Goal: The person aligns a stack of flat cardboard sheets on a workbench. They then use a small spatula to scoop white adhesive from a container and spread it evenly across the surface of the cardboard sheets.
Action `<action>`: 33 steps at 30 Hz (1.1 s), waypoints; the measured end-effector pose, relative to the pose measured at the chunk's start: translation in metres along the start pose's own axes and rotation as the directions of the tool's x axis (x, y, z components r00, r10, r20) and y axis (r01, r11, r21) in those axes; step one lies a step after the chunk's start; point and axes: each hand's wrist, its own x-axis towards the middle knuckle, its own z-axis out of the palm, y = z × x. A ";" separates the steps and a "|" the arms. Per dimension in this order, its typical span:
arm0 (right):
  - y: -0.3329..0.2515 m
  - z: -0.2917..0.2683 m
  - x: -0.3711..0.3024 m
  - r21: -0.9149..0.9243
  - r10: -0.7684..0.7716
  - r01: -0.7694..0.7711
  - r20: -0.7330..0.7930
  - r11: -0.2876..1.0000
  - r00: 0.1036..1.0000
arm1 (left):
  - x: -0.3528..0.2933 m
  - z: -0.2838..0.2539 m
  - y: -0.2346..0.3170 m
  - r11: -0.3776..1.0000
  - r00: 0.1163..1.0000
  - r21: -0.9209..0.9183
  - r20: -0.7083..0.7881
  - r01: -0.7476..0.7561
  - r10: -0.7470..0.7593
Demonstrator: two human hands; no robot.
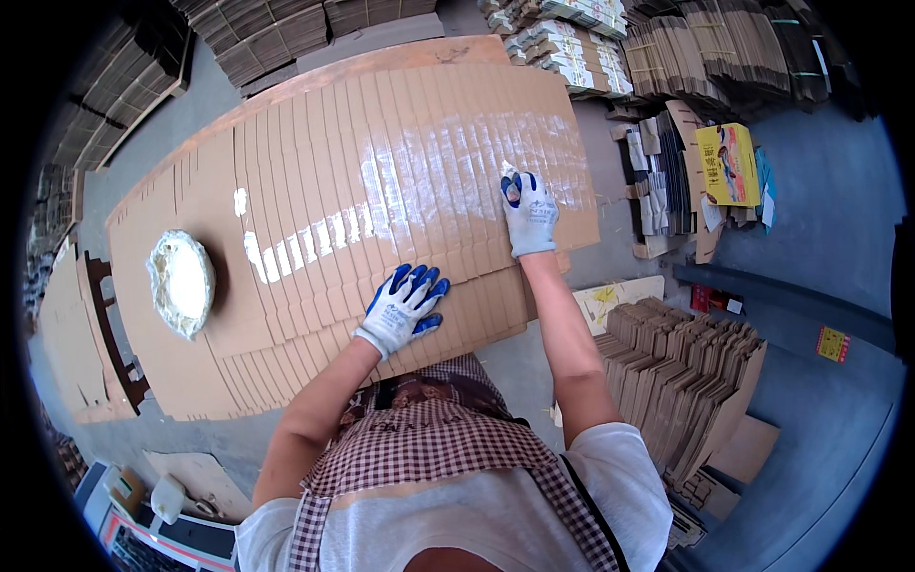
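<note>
Brown, flat corrugated cardboard sheets (305,143) lie in front of me, overlapped like shingles so that only a narrow strip of each shows, spread over the reddish-brown worktop (457,50). My left grip (405,307), in a white knitted glove with blue-coated fingers, rests on the near part of the overlapped rows, fingers spread wide and holding nothing that I can see. My right grip (530,212), gloved the same way, is farther out over the right part of the sheets, curled narrow around a small, mostly hidden tool (513,194); white paste shows just beyond it, but I cannot tell its full shape. A glossy, wet-looking band crosses the strips near that grip, and thicker white patches run toward the left. At the left end sits a round bowl with a white-crusted rim (160,286), white inside and well apart from both grips. I judge each sheet to be light and stiff across its face, yet easy to crease at the edges and slots, and likely slick where it shines. I would take one by its dry near edge, clear of the paste, with a flat palm steadying the neighbours, since the overlapped row could slide under a sideways push.
</note>
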 end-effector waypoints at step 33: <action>0.069 -0.039 -0.058 0.208 -0.009 -0.005 0.068 0.978 0.998 | 0.006 -0.005 0.003 1.000 1.000 0.024 -0.019 0.009 -0.008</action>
